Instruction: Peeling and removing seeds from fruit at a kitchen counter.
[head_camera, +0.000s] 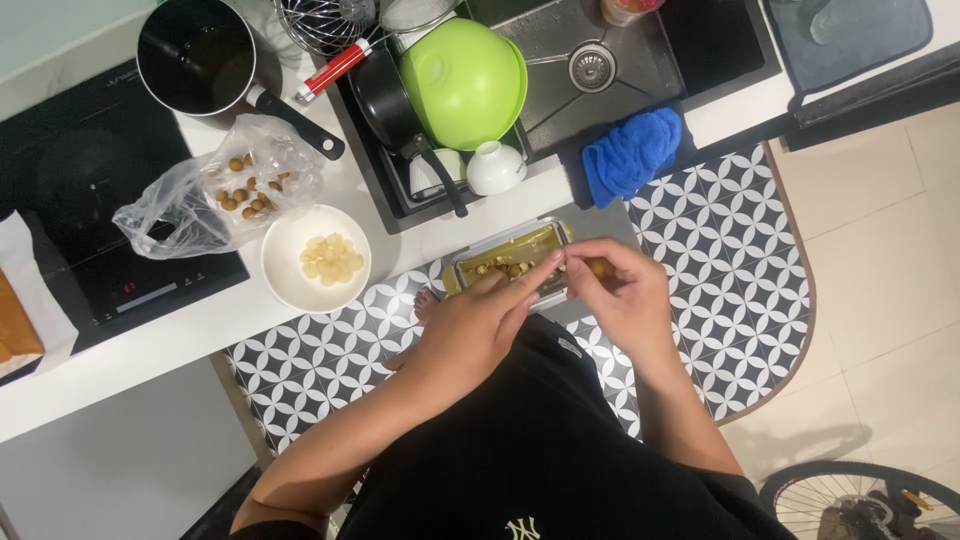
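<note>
Pinching a small brown fruit (597, 267), right hand (625, 300) has fingertips closed on it, just right of the tray (508, 262) at the counter's front edge. Left hand (480, 325) is over the tray, fingers pinched together; what it holds can't be told. Tray's long axis runs along the edge; white bowl (315, 258) and bag (215, 190) lie left.

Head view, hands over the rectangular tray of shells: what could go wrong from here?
1. The clear rectangular tray overhangs the white counter edge; a nudge from the left hand might tip it onto the patterned mat.
2. The small brown fruit pinched in the right hand could slip and drop.
3. The open plastic bag of brown fruits could spill.
</note>
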